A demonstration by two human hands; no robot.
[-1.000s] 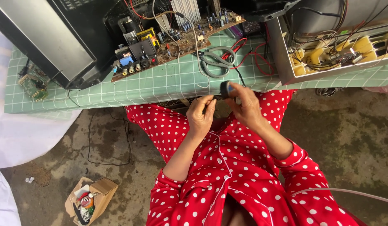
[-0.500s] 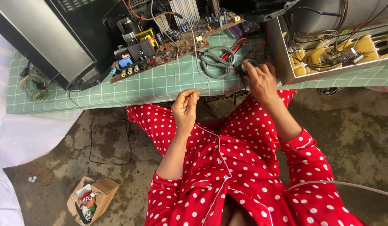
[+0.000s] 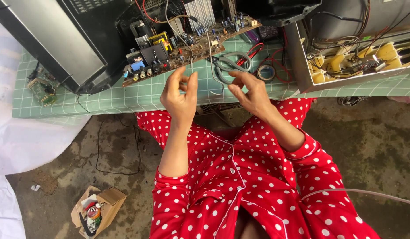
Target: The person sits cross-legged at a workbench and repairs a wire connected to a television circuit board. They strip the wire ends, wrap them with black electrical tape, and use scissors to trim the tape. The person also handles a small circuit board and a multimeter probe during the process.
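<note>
Two hands are up in front of us, just over the near edge of the table [image 3: 103, 99] with the green checked cloth. They are apart from each other. Our left hand [image 3: 180, 95] has its fingers curled, with the thumb and first finger close together, and we cannot tell if it pinches anything. Our right hand [image 3: 251, 90] has its fingers spread a little and bent, and it holds nothing that we can see. It hangs just in front of the grey-handled pliers [image 3: 231, 66], which lie on the cloth. A small roll of tape [image 3: 266, 72] sits right beside the pliers, next to some red wires [image 3: 253, 51]. Behind our left hand lies a big brown circuit board [image 3: 187, 48] full of small parts, with thin wires looping over it. A large black television case [image 3: 59, 40] stands on the left. A grey metal box [image 3: 346, 57] with yellow parts stands on the right. Our sleeves are red with white dots. Down on the floor sits a small cardboard box [image 3: 98, 210].
</note>
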